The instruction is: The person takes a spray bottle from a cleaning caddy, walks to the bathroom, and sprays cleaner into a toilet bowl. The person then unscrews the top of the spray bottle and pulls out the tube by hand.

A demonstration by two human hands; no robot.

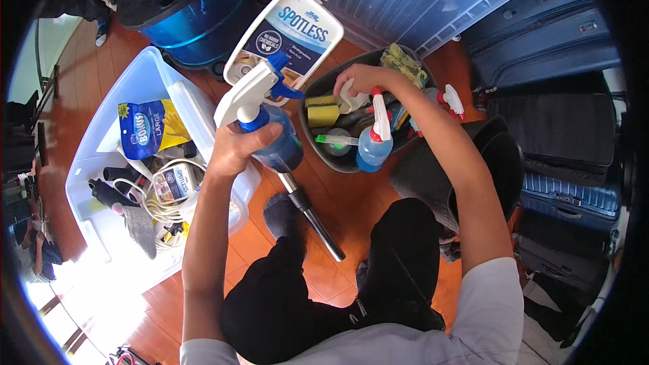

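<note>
My left hand (236, 147) is wrapped round the neck of a spray bottle (284, 152) with blue liquid and a white-and-blue trigger head, held upright above the floor. My right hand (368, 80) reaches into a dark grey tub (331, 163), its fingers closed on a white piece (351, 100) that looks like a spray head; what lies below it is hidden. Beside it in the tub are a yellow sponge (322, 113), a blue spray bottle (373, 152) with a white-and-red head, a bottle with a green tip (337, 140) and a yellow-green cloth (400, 61).
At left stands a translucent bin (88, 196) with a glove packet (152, 128), cords and attachments. A white SPOTLESS tub (294, 30) and a blue vacuum (196, 30) are behind. A metal tube (314, 220) lies near my feet. Dark suitcases (551, 118) line the right.
</note>
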